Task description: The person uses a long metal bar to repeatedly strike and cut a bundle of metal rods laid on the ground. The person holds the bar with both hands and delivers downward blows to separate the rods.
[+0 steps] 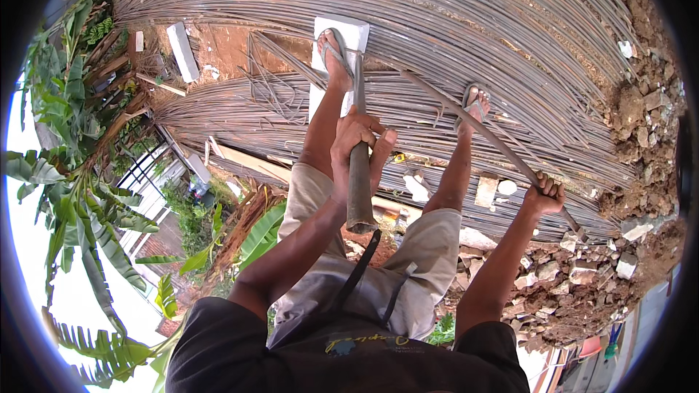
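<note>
Pipe (360, 193), grey and hollow, is gripped by the person's left hand (354, 138), whose fingers wrap around it near the middle. Its long axis points almost straight away from the body: one end comes back toward the waist, the other reaches ahead of the hand, over a white block (358, 30) under the left foot (336, 58).

Right hand (546, 196) is closed around a long brown bar (473, 122), near its lower end. A short length passes beyond the fist to the right; most slants forward and left, past the right foot (473, 105). Its far end lies just right of the pipe's far end, much nearer the left hand than the right; whether the two touch, I cannot tell.

Ahead of both hands spread long thin rods (495, 22). Rubble (564, 284) lies below the right hand, toward the body.
</note>
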`<state>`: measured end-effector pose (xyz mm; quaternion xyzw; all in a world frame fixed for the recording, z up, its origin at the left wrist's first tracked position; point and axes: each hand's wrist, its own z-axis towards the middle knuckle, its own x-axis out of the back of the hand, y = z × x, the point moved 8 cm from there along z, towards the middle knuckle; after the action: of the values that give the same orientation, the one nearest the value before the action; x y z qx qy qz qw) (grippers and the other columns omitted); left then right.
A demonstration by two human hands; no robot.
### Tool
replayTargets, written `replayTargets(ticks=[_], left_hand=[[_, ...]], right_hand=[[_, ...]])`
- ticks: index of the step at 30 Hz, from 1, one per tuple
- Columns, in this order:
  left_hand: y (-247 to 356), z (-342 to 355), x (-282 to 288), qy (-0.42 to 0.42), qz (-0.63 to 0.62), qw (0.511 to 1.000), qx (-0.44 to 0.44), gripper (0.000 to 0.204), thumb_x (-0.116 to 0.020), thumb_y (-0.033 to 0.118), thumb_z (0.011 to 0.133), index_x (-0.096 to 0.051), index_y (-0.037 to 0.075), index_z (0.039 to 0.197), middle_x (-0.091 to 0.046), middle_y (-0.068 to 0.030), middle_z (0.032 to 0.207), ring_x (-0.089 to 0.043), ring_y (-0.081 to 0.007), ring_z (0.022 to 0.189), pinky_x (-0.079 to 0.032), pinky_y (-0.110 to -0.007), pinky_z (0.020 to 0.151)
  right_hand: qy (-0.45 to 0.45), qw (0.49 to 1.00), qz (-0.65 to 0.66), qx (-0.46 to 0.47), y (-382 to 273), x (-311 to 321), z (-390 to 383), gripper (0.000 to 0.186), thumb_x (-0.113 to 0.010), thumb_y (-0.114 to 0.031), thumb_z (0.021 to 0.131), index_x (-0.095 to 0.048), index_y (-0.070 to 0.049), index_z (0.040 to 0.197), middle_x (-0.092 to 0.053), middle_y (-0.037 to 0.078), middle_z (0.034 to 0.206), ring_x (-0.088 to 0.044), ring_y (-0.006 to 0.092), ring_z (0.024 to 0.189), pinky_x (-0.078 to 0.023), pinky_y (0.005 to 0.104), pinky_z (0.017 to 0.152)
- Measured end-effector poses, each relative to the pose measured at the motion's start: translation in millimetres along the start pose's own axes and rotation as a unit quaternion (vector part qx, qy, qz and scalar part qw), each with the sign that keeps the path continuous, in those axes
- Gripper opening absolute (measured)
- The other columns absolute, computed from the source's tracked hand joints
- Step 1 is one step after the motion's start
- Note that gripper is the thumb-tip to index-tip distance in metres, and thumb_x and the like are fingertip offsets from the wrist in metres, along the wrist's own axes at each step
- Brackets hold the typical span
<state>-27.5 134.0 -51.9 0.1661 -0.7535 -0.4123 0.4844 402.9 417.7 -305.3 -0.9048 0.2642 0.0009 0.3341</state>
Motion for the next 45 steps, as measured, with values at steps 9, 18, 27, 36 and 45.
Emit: replayTargets(ticks=[9,18,27,36,45], left_hand=[[3,-14,1,-0.020,-0.013,0.994,0.110,0.026,-0.079,0.005,0.092,-0.056,0.007,0.101,-0.061,-0.0130,0.129,-0.057,-0.0268,0.114,-0.040,-0.048,0.113],[15,-20,18,-0.170,0.216,0.951,0.142,0.062,-0.079,0.008,0.085,-0.056,0.008,0.142,-0.051,-0.0100,0.113,-0.049,-0.0286,0.104,-0.043,-0.043,0.098],[-31,-35,45,-0.293,-0.194,0.848,0.397,0.071,-0.059,0.026,0.095,-0.044,-0.004,0.158,-0.055,-0.0127,0.132,-0.062,-0.0260,0.123,-0.047,-0.042,0.112],[-13,-60,9,-0.061,-0.270,0.796,0.538,0.081,-0.061,0.017,0.103,-0.012,0.001,0.166,-0.057,-0.0216,0.132,-0.073,-0.0354,0.104,-0.062,-0.053,0.095],[-12,-90,7,-0.012,-0.299,0.625,0.721,0.061,-0.047,0.025,0.111,-0.022,0.000,0.161,-0.064,-0.0185,0.104,-0.070,-0.0244,0.062,-0.063,-0.038,0.047]], right_hand=[[0.008,1.000,0.024,-0.012,-18,18,11,0.038,-0.052,-0.015,0.090,-0.032,-0.019,0.058,-0.025,0.003,0.051,-0.032,0.0206,0.053,-0.039,0.0432,0.067],[0.008,0.999,0.025,-0.033,7,46,56,0.038,-0.051,-0.012,0.087,-0.028,-0.019,0.058,-0.021,0.002,0.053,-0.026,0.0207,0.054,-0.039,0.0439,0.066],[0.119,0.989,-0.018,-0.084,46,111,155,0.044,-0.047,-0.020,0.104,-0.033,-0.015,0.062,-0.031,0.004,0.056,-0.043,0.0259,0.056,-0.052,0.0527,0.073],[0.075,0.970,-0.168,-0.160,159,176,298,0.046,-0.038,-0.040,0.114,-0.050,-0.004,0.088,-0.058,0.012,0.084,-0.060,0.0343,0.085,-0.050,0.0498,0.085],[0.025,0.959,-0.131,-0.251,260,186,323,0.045,-0.035,-0.035,0.115,-0.053,0.005,0.103,-0.062,0.017,0.092,-0.065,0.0368,0.099,-0.049,0.0556,0.113]])
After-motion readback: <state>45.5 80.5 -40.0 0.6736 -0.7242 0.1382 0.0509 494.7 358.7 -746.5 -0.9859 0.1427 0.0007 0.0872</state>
